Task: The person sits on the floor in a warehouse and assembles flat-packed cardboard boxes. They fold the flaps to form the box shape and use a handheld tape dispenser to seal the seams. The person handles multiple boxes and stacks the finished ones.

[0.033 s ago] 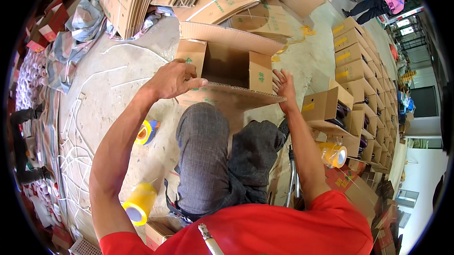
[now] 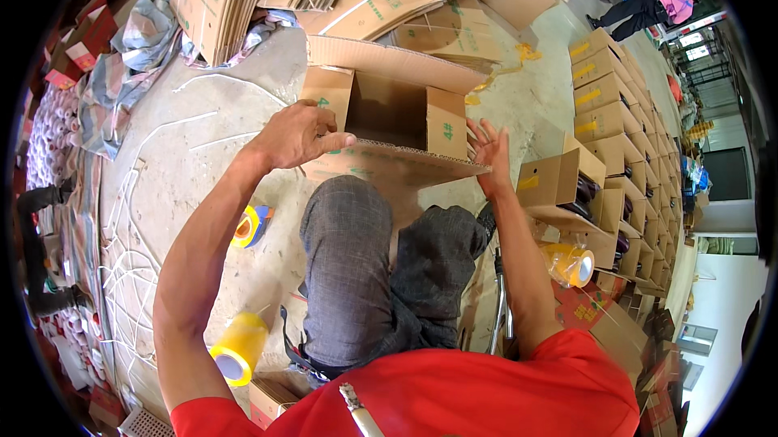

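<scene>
In front of my knees stands an open cardboard box [image 2: 389, 163], its flaps folded outward and its dark inside showing. My left hand [image 2: 298, 136] is at the box's near left corner, fingers curled over the side flap and thumb along the near flap's edge. At the opposite end, my right hand [image 2: 489, 155] is held beside the near flap's right corner, palm toward the box, fingers spread and gripping nothing. Whether its fingertips touch the cardboard is hard to tell.
Flattened cartons [image 2: 381, 0] are stacked beyond the box. Packed boxes [image 2: 604, 85] form rows on the right, several with dark purple produce. Tape rolls [image 2: 240, 348] and white straps [image 2: 134, 275] lie at left. Another person [image 2: 648, 4] stands far right. A cigarette [image 2: 362, 413] juts in below.
My right hand has turned slightly, with its fingers fanned a little farther to the right. My left hand and the box have stayed in place.
</scene>
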Demonstrator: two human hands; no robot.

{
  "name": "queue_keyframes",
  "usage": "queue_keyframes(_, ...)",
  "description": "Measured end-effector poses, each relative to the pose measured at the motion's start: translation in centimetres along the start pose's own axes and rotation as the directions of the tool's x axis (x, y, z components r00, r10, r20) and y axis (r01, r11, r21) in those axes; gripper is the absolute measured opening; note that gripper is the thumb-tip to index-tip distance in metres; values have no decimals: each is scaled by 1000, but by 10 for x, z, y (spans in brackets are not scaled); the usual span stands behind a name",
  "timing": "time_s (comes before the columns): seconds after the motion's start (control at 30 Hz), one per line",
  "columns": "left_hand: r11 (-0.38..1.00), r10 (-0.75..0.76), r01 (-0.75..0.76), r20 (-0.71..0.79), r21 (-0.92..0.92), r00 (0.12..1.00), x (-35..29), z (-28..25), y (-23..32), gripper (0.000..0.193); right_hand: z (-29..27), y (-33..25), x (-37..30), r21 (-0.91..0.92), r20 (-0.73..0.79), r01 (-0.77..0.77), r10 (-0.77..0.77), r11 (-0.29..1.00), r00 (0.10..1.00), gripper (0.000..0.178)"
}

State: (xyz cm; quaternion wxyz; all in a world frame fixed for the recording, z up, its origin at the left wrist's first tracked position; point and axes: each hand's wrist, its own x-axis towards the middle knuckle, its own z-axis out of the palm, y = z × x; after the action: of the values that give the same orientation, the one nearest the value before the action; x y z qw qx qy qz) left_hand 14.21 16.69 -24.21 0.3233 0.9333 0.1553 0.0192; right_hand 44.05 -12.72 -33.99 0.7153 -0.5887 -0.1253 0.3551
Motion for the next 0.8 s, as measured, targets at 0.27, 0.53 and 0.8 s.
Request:
queue_keyframes(0.27, 999, -42, 42, -6, 22, 999, 7, 0, 6, 58, 8, 4, -36, -552, 349, 584, -472, 595, 810, 44)
queue_keyframes(0.53, 957, -21, 13, -25, -291, 999, 13, 7, -12, 45, 8, -2, -18, -727, 243, 474, -460, 497, 854, 31)
queue_keyframes(0.8, 933, -289, 340, -802, -115, 523, 33, 100, -65, 86, 34, 36, 14, -390, -109, 60, -111, 919, 988, 56)
